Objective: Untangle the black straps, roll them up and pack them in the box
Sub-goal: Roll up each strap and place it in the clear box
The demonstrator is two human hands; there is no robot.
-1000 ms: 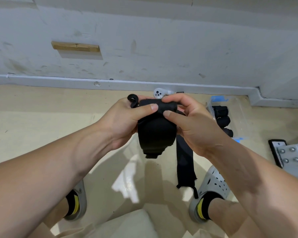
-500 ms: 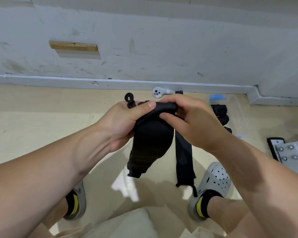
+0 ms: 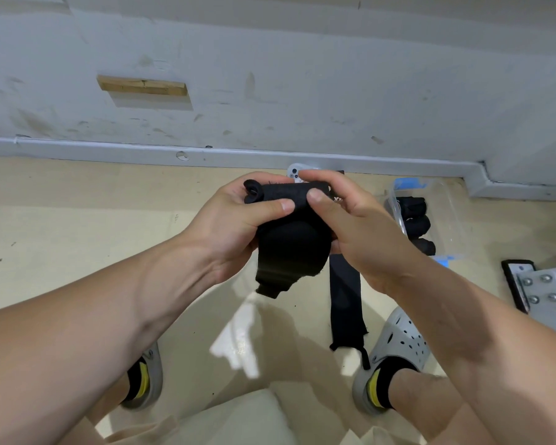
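I hold a black strap [image 3: 289, 252] partly rolled at chest height above the floor. My left hand [image 3: 238, 216] grips the roll's left end, thumb on top. My right hand [image 3: 350, 226] pinches its right end, thumb pressed on the upper edge. A short loose tail hangs below the roll. A second black strap [image 3: 345, 303] lies flat on the floor under my right hand. The clear plastic box [image 3: 446, 200] with blue latches sits on the floor to the right and holds rolled black straps [image 3: 414, 220].
A grey wall and skirting run across the back. A small white device [image 3: 294, 173] lies on the floor behind my hands. A metal plate with bolts [image 3: 546, 290] sits at the right edge. My feet in grey clogs [image 3: 395, 345] stand on the beige floor.
The hanging tail has grown shorter and the roll thicker as both hands turned the strap. The hands stayed at about the same spot.
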